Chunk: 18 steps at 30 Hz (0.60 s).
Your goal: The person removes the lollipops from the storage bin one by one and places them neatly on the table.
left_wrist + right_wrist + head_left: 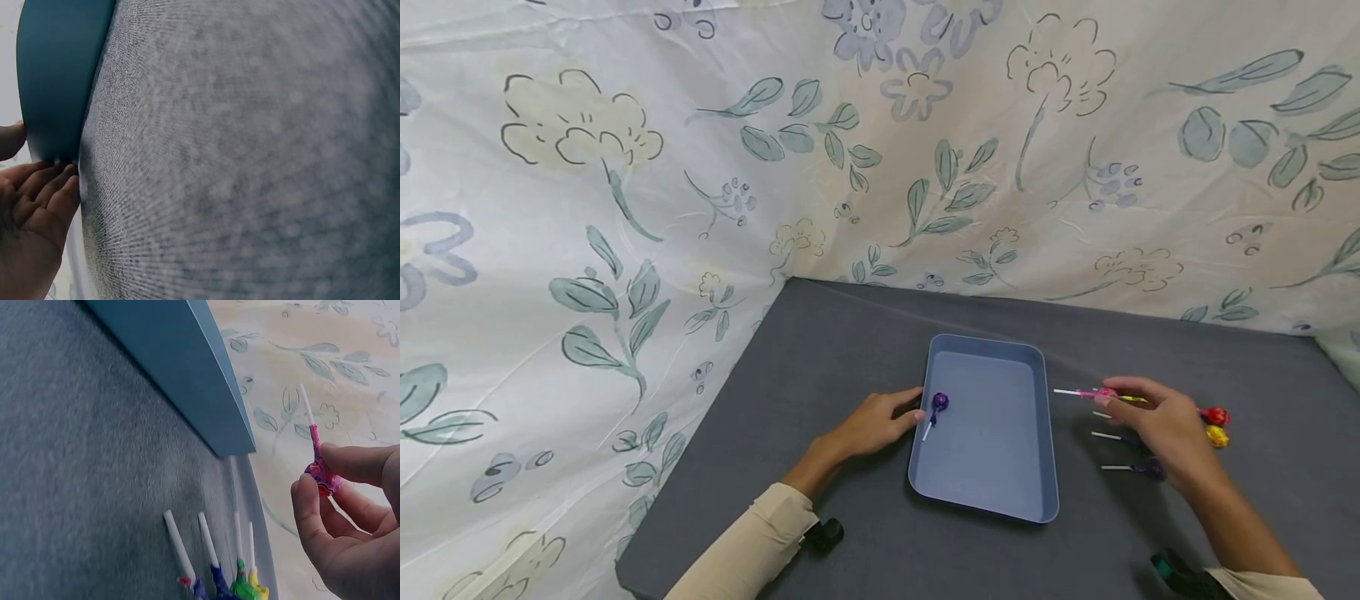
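My right hand (1172, 429) pinches a pink-wrapped lollipop (322, 469) by its head between thumb and fingers, its white stick pointing away from the palm. In the head view it is just right of a blue tray (985, 492), raised above the table. Inside the tray, near its left wall, lies a purple lollipop (940, 402). My left hand (876, 423) holds the tray's left side, thumb at the rim and fingers against the outer wall (59, 81). Below the right hand, a green lollipop (244, 586) and a dark blue one (220, 580) lie in a row with others.
Partly behind the right hand, a red lollipop (1213, 416), a yellow lollipop (1217, 436) and a dark purple lollipop (1152, 468) lie on the grey table (842, 333). A floral cloth (880, 150) hangs along the back and left edges.
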Available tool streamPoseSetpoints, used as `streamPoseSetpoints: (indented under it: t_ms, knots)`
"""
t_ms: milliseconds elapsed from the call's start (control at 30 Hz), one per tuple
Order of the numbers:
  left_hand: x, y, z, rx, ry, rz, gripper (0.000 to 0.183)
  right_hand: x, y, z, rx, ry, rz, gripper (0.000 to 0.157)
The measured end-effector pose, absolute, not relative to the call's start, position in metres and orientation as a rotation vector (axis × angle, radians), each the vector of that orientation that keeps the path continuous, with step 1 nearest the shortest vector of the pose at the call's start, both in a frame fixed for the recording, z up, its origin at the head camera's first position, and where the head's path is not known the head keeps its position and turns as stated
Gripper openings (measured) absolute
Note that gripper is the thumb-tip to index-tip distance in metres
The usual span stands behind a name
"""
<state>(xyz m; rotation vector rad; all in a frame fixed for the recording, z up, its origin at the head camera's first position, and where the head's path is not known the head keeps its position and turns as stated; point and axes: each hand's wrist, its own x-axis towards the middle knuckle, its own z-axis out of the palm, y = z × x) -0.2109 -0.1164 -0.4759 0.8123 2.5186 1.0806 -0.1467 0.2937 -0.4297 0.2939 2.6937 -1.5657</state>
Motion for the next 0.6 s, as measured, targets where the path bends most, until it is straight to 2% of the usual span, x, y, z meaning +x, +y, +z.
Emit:
streamPoseSetpoints:
  t_ms: [167,433,600]
  knots:
    - [-0.211,-0.116,-0.477,0.811,2.521,1.076,0.057,-0.139,0.306,-0.432,0.332,2.675,-1.624,0.037]
    - [-0.211,-0.117,-0.477,0.814,2.516,1.089,0.057,-0.128,0.321,-0.437,0.437,2.668,-1.663,0.037]
    - [-0.210,-0.117,-0.476,0.807,2.511,1.088,0.058,-0.123,0.329,-0.441,0.523,2.650,-1.694,0.024]
